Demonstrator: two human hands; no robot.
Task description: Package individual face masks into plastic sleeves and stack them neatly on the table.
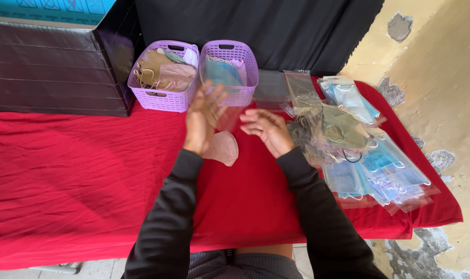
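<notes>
Between my fingers: I am seeing a clear plastic sleeve (228,114) being held up above the table, the fingers of both hands pinching its edges.
Left hand (203,120): I am watching it standing upright, fingers spread and raised, touching the sleeve's left edge.
Right hand (266,129): it is lying lower, fingers curled in toward the sleeve's right edge.
Pink mask (222,148): it is lying flat on the red tablecloth (80,175), just below the left hand and partly hidden by it.
Baskets: a lilac basket (163,76) is holding beige and pink masks; a second lilac basket (229,70) beside it is holding blue ones.
Right side: a pile of bagged masks (369,165) is spreading over the cloth, with an olive mask (343,128) on top.
</notes>
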